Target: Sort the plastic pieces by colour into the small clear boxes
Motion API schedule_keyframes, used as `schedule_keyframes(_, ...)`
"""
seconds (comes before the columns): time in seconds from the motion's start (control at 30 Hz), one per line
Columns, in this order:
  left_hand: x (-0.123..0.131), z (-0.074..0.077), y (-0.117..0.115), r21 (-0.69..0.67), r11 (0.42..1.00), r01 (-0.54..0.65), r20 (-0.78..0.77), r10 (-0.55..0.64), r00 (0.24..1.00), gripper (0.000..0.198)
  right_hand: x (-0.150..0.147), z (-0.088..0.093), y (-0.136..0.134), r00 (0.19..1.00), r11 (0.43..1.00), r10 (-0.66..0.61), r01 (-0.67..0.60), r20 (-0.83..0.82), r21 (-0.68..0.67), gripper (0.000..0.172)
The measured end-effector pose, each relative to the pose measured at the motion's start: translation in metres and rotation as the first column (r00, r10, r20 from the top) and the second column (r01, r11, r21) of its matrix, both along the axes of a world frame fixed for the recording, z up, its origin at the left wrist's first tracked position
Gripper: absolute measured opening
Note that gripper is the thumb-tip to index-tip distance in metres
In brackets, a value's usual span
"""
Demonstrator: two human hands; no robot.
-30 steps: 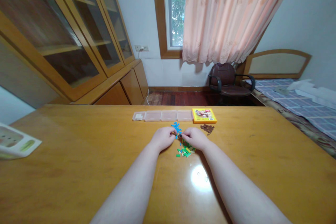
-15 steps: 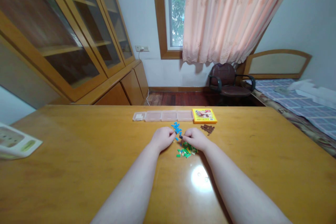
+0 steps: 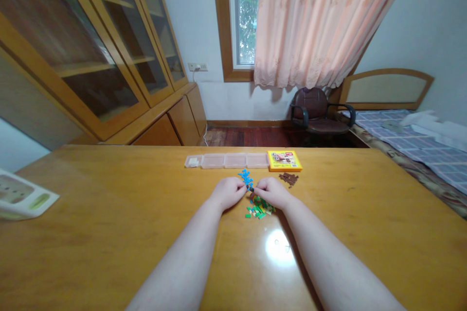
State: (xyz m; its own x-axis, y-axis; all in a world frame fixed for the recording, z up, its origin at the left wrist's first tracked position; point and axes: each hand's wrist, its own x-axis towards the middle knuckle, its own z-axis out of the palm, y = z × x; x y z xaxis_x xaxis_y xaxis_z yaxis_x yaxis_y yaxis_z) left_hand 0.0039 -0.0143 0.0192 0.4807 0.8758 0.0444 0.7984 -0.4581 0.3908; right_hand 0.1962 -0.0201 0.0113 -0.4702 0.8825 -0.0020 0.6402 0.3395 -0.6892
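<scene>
My left hand and my right hand nearly meet above the table, fingers pinched. Between their fingertips is a small dark building brick, gripped by the right hand. At the left fingertips another small dark piece shows, close against it; I cannot tell whether the two are joined. Just beyond the hands lies a loose pile of blue bricks. Nearer me, partly under the right hand, is a heap of green, yellow and white bricks. Brown bricks lie beyond the right hand.
Along the far part of the table stand a row of clear plastic trays and a yellow box. A white object with an oval panel sits at the left edge. Past the table is an office chair.
My left hand has moved slightly right, bringing its dark piece up against the one in my right hand. The piles, trays and box stay where they were.
</scene>
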Motion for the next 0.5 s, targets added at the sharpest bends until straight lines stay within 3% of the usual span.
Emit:
schedule_keyframes(0.2, 0.0002, -0.0024, 0.0014, 0.020, 1.000, -0.012, -0.002, 0.012, 1.000, 0.037, -0.0012, -0.0023, 0.0004, 0.997, 0.997, 0.072, -0.072, -0.019, -0.024, 0.036)
schedule_keyframes(0.5, -0.0008, -0.0036, 0.0025, 0.012, 1.000, -0.020, 0.037, 0.020, 0.999, 0.034, -0.0021, -0.0038, 0.0041, 0.995, 0.995, -0.070, 0.064, 0.076, 0.075, 0.037)
